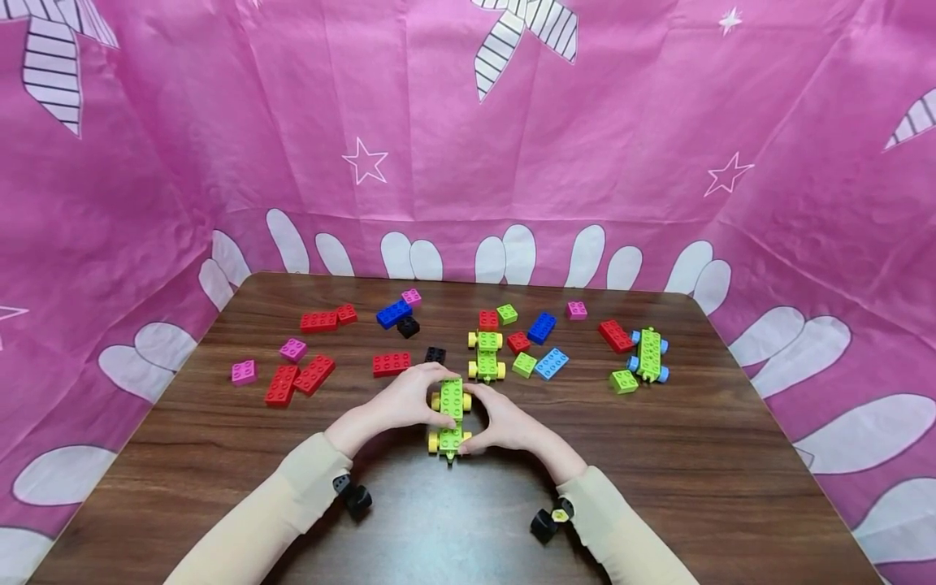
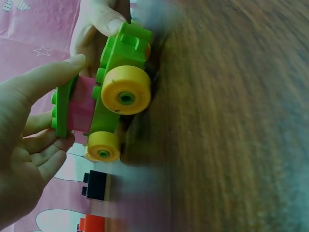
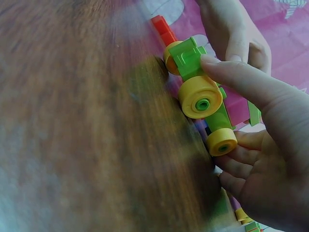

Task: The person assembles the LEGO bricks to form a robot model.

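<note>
Pinching green top brick [image 2: 61, 111] above pink brick [image 2: 80, 108] with left fingers [image 2: 53, 166]; gripping yellow-wheeled car base [image 1: 450, 437] with right fingers [image 3: 240, 167], on wood-grain tabletop [image 1: 219, 496], just nearer than second yellow-wheeled car [image 1: 486, 359].

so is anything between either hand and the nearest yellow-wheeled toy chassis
Nothing visible for the right hand, which touches the chassis directly. Between the left hand and the chassis are the lime-green studded plate it holds and a pink block beneath.

A brown wood-grain table [image 1: 731, 455] carries scattered coloured bricks [image 1: 319, 322] and wheeled green bases [image 1: 650, 355].
</note>
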{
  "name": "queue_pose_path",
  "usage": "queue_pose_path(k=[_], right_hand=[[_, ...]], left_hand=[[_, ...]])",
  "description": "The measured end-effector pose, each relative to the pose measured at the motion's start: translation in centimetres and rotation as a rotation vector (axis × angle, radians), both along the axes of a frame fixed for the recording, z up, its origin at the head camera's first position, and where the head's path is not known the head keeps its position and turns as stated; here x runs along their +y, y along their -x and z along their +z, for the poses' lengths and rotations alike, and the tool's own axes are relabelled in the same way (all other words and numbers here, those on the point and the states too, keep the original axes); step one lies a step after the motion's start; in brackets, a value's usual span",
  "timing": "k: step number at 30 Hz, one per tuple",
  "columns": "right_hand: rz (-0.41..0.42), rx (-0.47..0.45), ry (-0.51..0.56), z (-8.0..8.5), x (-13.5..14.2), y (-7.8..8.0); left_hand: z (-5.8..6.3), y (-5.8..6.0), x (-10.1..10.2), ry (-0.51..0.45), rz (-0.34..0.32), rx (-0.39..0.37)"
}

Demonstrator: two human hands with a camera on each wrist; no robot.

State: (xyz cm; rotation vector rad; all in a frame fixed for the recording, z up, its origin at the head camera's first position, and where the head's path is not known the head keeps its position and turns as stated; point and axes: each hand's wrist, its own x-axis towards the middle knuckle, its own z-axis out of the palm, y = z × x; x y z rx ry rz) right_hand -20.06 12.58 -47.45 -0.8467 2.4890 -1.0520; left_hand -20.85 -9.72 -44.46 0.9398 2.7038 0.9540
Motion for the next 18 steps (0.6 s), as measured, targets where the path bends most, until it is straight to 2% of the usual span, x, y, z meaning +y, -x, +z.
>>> queue_pose_path(k=[8, 14, 18], right_hand=[[-0.006, 0.008, -0.014, -0.1, 0.0, 0.0], [-0.007, 0.004, -0.015, -0.1, -0.1, 0.0], [-0.013, -0.001, -0.019, -0.1, 0.0, 0.0]], left_hand=[[-0.3, -0.1, -0.3, -0.008, -0.022, 0.009], [0.1, -0.3, -0.9, -0.031, -0.064, -0.022], [0.4, -0.1, -1.5, -0.03, -0.08, 0.008]])
